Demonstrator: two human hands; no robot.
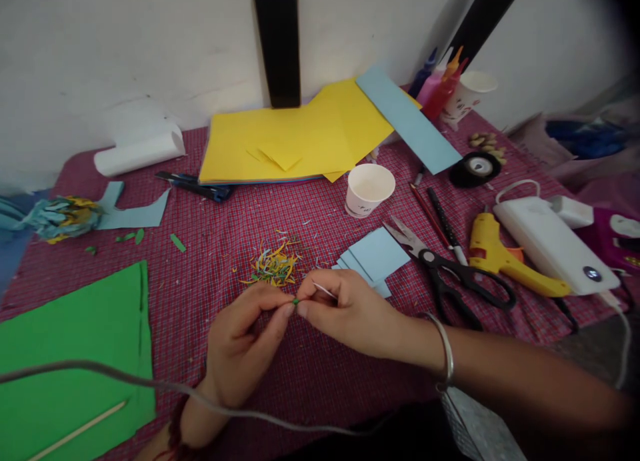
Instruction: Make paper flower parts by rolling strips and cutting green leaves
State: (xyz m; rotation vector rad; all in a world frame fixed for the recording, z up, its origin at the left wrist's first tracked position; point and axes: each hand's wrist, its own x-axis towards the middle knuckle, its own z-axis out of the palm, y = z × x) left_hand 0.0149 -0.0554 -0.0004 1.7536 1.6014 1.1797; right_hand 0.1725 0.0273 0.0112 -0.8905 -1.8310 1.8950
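My left hand [239, 344] and my right hand [350, 311] meet at the middle of the red checked cloth [320, 374], fingertips pinched together on a tiny green paper piece [296, 301]. A thin white stick [325, 290] pokes out of my right fingers. A silver bangle [444, 354] sits on my right wrist. Just beyond my fingers lies a small heap of yellow, green and orange paper shreds [273, 265]. A few pale blue paper squares [374, 257] lie to the right of the shreds.
Black-handled scissors [445, 267], a yellow glue gun [505, 257], pens and a white power bank [550, 244] lie at right. A paper cup [369, 189] and yellow sheets [300, 141] are behind. Green paper [75, 341] with a wooden stick lies at left. A grey cable [150, 384] crosses my left wrist.
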